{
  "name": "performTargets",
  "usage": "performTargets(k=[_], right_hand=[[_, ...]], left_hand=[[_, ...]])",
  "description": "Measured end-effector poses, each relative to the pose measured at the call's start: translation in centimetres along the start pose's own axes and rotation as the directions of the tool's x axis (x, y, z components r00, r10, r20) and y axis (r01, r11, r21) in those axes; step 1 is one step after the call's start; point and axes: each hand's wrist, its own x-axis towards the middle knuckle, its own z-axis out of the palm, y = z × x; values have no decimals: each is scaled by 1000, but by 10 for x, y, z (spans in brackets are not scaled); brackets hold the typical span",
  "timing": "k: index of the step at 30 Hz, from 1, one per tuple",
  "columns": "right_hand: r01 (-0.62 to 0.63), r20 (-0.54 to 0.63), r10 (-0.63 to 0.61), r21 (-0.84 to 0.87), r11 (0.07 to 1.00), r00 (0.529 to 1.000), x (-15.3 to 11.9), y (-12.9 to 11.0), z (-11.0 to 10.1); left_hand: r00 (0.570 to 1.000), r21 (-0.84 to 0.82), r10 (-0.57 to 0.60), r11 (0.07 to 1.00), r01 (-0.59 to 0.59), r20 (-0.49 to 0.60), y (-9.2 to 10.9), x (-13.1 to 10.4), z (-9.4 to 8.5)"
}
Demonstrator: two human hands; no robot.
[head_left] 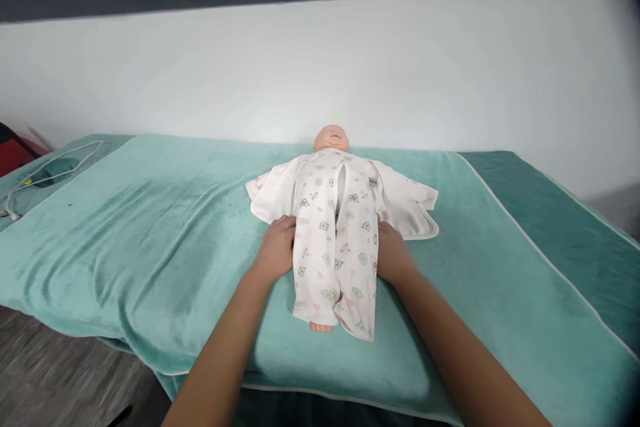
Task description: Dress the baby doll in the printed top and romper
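Note:
A baby doll [331, 138] lies on its back, head toward the wall. White printed baby trousers [325, 247] cover its front from near the neck down to the feet, with a slit at the upper middle. One foot [321, 327] pokes out of the left trouser leg; the other foot is hidden. Beneath the trousers, a white baby shirt [407, 203] spreads out on both sides. My left hand [278, 248] grips the left edge of the trousers at mid-height. Opposite it, my right hand [393, 252] holds the right edge. Both sets of fingertips are tucked out of sight.
A teal blanket [165, 240] covers the table, with a darker green cloth [565, 227] at the right. A white cable [55, 177] loops at the far left, near a red and black object [17, 150]. The white wall [250, 73] rises directly behind.

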Motion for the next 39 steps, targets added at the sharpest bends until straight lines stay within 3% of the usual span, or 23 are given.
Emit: performTargets(k=[7,10,11,13,16,19,23,25,28,32,34,36,39], right_hand=[[-95,55,95,-13,995,994,-2,-3,-2],[-199,-90,207,86,976,974,-3,3,-1],[-257,-180,280,143,956,943,-3,9,-1],[-372,-355,434,231,899,828,-6,24,1],[-569,-455,594,210,795,663,-11,54,4],[-733,-383,733,178,656,563,-17,77,2],[-795,-221,834,254,550,506,-19,87,-9],[-769,-152,860,392,505,487,-17,87,-14],[-611,-147,852,637,470,502,-11,85,-16],[-364,-170,798,822,438,578,6,66,-25],[-192,-203,733,889,416,649,18,45,-36],[-72,-254,617,889,452,745,29,18,-49],[-24,-265,308,723,691,914,39,-24,-64]], left_hand=[[999,-96,-17,995,14,-31,1,1,-1],[995,-138,-77,988,68,-63,3,1,-3],[992,-154,-103,984,91,-73,4,0,-3],[985,-188,-144,974,125,-92,4,-1,-4],[977,-230,-175,963,144,-122,3,-4,-4],[970,-250,-198,955,159,-143,3,-4,-4],[955,-246,-237,950,190,-176,3,-3,-5],[944,-254,-261,945,207,-202,2,-2,-6],[924,-268,-307,932,244,-229,0,0,-5],[905,-268,-342,924,274,-253,-3,3,-3],[903,-264,-348,923,282,-252,-5,4,-2],[902,-266,-354,920,288,-248,-5,5,-2],[893,-286,-374,910,301,-251,-5,5,-3]])
